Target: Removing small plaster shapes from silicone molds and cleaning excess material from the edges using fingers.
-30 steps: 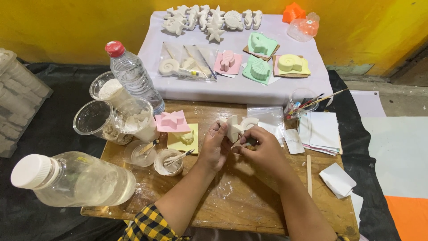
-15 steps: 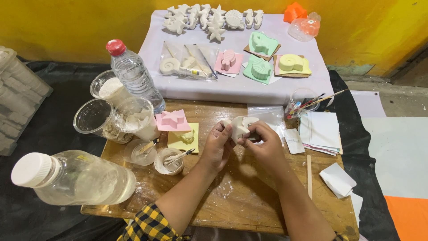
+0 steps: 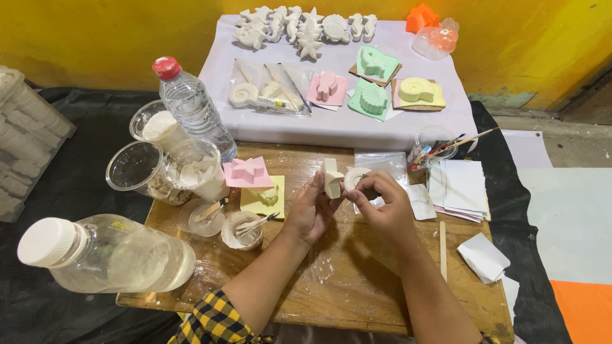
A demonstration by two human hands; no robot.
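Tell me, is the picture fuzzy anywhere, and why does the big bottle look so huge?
In the head view, most things look sharp: the left hand and right hand holding the white plaster piece are clear. The big plastic bottle looks huge because it lies close to the wide lens, which also bends the edges. The light is soft and even, with faint shadows and a slight shine on the bottle.

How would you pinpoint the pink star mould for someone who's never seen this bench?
Start at the wooden board where the hands work. At its back left corner, just right of the clear cups, the pink star mould lies overlapping a yellow mould. It is the only pink, star-shaped piece on the board; the other pink mould lies on the white cloth behind.
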